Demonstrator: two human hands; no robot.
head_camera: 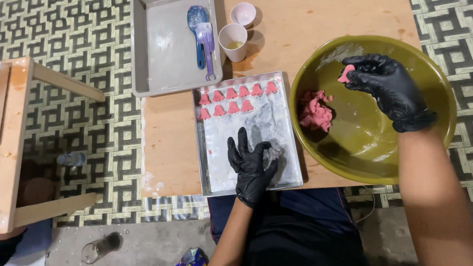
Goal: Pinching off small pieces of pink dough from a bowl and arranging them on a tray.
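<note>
Head view, looking straight down on a low wooden table point(172, 143).

Left hand point(251, 165), black glove: rests flat on the floured metal tray point(290, 148), fingers spread apart, gripping nothing. It sits at the tray's 6 o'clock end, palm on the bare dusted surface.

Right hand point(387, 88), black glove: inside the olive-green bowl point(433, 64), fingertips pinched together on a small pink dough piece point(346, 74). The piece is held above the bowl floor, toward the bowl's 11 o'clock.

Pink dough lump point(315, 111): lies on the bowl floor at about 9 o'clock, just below and left of the held piece, not touching the hand.

Shaped pink pieces point(231, 101): two rows on the tray's 12 o'clock end, six in the far row, four in the near row, spaced slightly apart, well clear of the left hand.

At 12 o'clock from the metal tray: a grey plastic tray point(157, 49) holding a blue scoop point(197, 24) and a lilac scoop point(207, 42) lying side by side. At 1 o'clock, two small cups point(234, 42), the nearer holding some yellowish liquid.

Wooden stool point(19, 143) stands at 9 o'clock, apart from the table.
</note>
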